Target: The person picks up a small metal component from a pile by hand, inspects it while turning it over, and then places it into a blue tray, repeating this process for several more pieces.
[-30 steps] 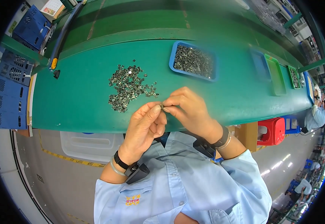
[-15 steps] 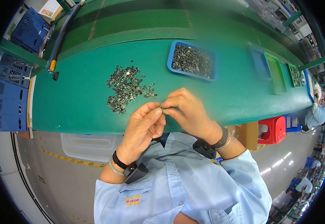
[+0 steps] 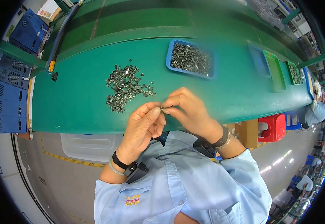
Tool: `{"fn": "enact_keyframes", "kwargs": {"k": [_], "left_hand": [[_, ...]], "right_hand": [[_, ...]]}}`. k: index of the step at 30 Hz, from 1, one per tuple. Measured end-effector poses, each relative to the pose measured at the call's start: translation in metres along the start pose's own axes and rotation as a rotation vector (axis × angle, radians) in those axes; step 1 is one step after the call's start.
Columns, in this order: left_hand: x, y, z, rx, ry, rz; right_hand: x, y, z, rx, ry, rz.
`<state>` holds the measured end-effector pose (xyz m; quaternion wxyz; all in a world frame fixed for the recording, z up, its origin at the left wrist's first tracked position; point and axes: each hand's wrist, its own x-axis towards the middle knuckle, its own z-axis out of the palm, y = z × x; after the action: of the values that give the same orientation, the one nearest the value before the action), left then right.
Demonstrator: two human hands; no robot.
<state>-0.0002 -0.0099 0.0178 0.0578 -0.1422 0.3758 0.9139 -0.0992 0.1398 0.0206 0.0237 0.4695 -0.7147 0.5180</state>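
My left hand (image 3: 144,120) and my right hand (image 3: 189,111) meet over the near edge of the green table. Between their pinched thumbs and forefingers sits a small dark metal part (image 3: 162,108), mostly covered by the fingertips. Both hands are closed on it. Just beyond and to the left, a loose pile of small shiny metal parts (image 3: 123,87) lies on the tabletop. Farther off to the right stands a blue tray (image 3: 167,59) filled with similar small parts.
Toward the right end of the table (image 3: 69,100) are a green tray (image 3: 275,71) and a smaller green tray of parts (image 3: 289,67). Blue crates (image 3: 9,106) stack at the left. A red stool (image 3: 278,128) and cardboard box (image 3: 249,134) stand below. Other people work at far right.
My hands keep almost the same pinch, with only a slight shift of the fingertips around the small part. The pile and the trays look the same.
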Motion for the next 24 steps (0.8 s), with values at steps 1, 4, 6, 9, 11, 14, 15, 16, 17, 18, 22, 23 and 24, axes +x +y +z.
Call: {"fn": "enact_keyframes", "kwargs": {"k": [1,4,6,9,11,14,15,16,17,18,22,23,24], "left_hand": [[-0.0008,0.0003,0.0014,-0.012,0.002,-0.005],[-0.0017,-0.0004,0.0022,0.026,0.01,0.014],[-0.0021,-0.0006,0.0027,0.046,0.014,0.023],[-0.0018,-0.0012,0.0035,0.082,0.039,0.039],[-0.0015,-0.0032,0.0028,0.078,0.034,0.041],[-0.0013,-0.0054,0.0025,0.066,0.024,0.046],[-0.0014,-0.0056,0.0027,0.044,0.016,0.045],[-0.0015,-0.0058,0.0029,0.021,0.008,0.045],[-0.0014,-0.0058,0.0031,-0.002,0.0,0.045],[-0.0013,-0.0057,0.0035,0.0,0.0,0.043],[-0.0007,-0.0047,0.0046,0.0,0.001,0.054],[-0.0006,-0.0049,0.004,0.006,0.003,0.058],[-0.0004,-0.0053,0.0031,0.012,0.005,0.062]], "right_hand": [[0.0,0.0001,-0.0004,0.001,0.002,-0.012],[-0.0018,0.0002,-0.002,0.006,-0.022,-0.006],[-0.0021,0.0,-0.0022,0.009,-0.032,-0.002],[-0.0016,-0.0002,-0.001,0.014,-0.007,-0.045],[-0.0028,-0.0008,-0.0015,0.037,-0.007,-0.03],[-0.0047,-0.0003,-0.0025,0.084,-0.008,0.001],[-0.0056,0.001,-0.0026,0.104,-0.017,0.024],[-0.0065,0.0024,-0.0026,0.124,-0.027,0.047],[-0.007,0.0034,-0.0026,0.144,-0.036,0.07],[-0.0069,0.0043,-0.0027,0.145,-0.035,0.071],[-0.0056,0.0066,-0.0021,0.157,-0.03,0.057],[-0.0054,0.006,-0.0017,0.161,-0.031,0.06],[-0.0051,0.0053,-0.0012,0.165,-0.031,0.063]]}}
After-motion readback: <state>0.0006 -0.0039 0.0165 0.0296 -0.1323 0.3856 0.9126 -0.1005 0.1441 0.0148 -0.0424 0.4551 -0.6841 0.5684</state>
